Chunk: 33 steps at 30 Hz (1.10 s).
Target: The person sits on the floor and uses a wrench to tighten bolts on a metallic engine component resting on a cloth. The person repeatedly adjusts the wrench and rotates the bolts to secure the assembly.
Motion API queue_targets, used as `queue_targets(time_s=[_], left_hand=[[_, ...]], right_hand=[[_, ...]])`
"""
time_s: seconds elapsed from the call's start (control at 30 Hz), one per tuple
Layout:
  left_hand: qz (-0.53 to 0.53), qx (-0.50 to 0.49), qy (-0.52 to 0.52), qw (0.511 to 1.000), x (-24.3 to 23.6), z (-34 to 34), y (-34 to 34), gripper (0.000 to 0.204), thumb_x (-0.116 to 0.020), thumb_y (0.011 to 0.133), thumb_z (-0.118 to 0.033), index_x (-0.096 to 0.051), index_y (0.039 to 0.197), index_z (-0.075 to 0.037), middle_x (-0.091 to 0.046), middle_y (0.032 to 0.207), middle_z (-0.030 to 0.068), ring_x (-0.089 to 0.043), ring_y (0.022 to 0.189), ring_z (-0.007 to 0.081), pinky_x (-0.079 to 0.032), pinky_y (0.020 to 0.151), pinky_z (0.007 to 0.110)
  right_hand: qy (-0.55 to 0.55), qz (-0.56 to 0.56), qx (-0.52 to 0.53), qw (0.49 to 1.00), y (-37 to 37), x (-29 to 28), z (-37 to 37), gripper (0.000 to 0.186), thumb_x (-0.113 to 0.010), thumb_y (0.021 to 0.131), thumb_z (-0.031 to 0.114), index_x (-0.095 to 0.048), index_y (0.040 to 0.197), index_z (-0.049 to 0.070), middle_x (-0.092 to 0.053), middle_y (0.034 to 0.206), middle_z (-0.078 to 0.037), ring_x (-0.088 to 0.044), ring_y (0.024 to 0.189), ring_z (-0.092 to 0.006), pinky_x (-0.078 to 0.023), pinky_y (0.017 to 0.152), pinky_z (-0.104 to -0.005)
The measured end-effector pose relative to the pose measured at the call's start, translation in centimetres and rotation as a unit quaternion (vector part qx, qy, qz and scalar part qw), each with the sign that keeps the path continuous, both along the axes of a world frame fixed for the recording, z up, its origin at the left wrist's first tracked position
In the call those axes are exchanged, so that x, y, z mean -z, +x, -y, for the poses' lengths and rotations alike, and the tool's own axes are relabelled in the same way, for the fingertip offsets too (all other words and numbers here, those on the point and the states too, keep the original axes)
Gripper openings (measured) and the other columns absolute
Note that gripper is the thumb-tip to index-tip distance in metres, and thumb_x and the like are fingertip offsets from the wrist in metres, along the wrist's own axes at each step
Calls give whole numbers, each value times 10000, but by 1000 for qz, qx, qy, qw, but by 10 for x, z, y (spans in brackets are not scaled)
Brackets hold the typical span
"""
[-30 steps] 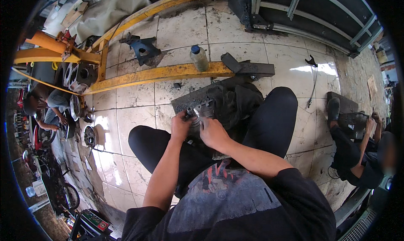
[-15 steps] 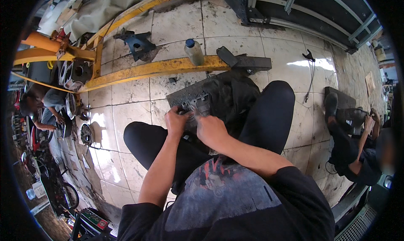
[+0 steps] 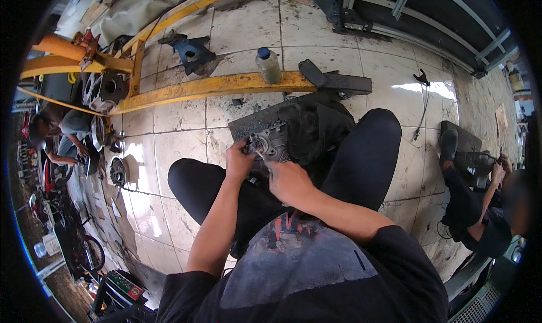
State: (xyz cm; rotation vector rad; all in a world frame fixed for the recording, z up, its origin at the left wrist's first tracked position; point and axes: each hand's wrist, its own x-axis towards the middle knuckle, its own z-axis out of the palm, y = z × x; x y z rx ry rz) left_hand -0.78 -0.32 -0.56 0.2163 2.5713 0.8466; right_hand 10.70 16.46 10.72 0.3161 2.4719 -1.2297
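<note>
Between my knees lies a grey cast-metal machine housing [image 3: 275, 139] with a round opening at its left end. My left hand [image 3: 239, 160] is closed against that end, its fingers curled at the edge of the opening. In my closed right hand [image 3: 289, 182] is a slim metal tool [image 3: 261, 154], its tip at the opening; the fist hides the rest, so its exact kind cannot be told. Dark cloth [image 3: 319, 125] is bunched over the housing's right side. Underneath, a dark flat board [image 3: 244, 125] carries loose dark debris.
A yellow steel frame [image 3: 209, 88] crosses ahead, with a blue-capped bottle [image 3: 269, 66] beside its bar. Beyond it stands a dark blue metal stand [image 3: 192, 53]. A black forked cable [image 3: 422, 100] lies right. Other people work at far left [image 3: 68, 145] and far right [image 3: 480, 193].
My right hand and the tool have shifted slightly, and the round opening shows more plainly. My left hand keeps its place at the housing. The whole view has moved a little.
</note>
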Motion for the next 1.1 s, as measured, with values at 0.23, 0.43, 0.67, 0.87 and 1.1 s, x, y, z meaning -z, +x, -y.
queue_targets(time_s=[0.23,0.43,0.67,0.87,1.1], left_hand=[[-21,-7,49,999,-1,-6,-1,471,-910,753,-210,-765,1135,25,-762,980,219,-739,916,379,-566,813,424],[-31,-18,58,998,-7,-8,0,507,-937,751,-271,-767,1121,32,-780,990,192,-746,890,288,-563,804,398],[-31,-16,61,997,-4,-12,-2,551,-954,719,-276,-763,1129,39,-782,1025,208,-757,942,312,-570,832,410],[-42,-26,48,998,1,-8,-4,515,-943,715,-235,-771,1129,20,-777,1016,219,-755,943,342,-573,840,410],[-85,-34,58,994,-8,-19,7,443,-943,684,-180,-741,1005,50,-749,991,234,-725,946,405,-572,844,443]], right_hand=[[42,-4,58,997,-9,31,-15,277,-535,901,103,-726,1081,14,-722,935,-306,-709,915,-499,-570,856,-584],[-1,-43,59,997,2,24,-30,280,-578,929,141,-742,1121,21,-725,971,-291,-705,944,-489,-561,883,-561],[17,-71,63,995,-18,42,-26,266,-582,928,125,-745,1117,34,-706,930,-315,-695,921,-494,-555,874,-570],[16,-31,44,998,-3,17,-4,276,-559,962,139,-713,1158,22,-703,901,-318,-692,893,-511,-549,852,-593],[18,-28,44,998,-3,17,-14,268,-541,967,145,-710,1124,8,-710,917,-322,-695,900,-519,-557,850,-594]])
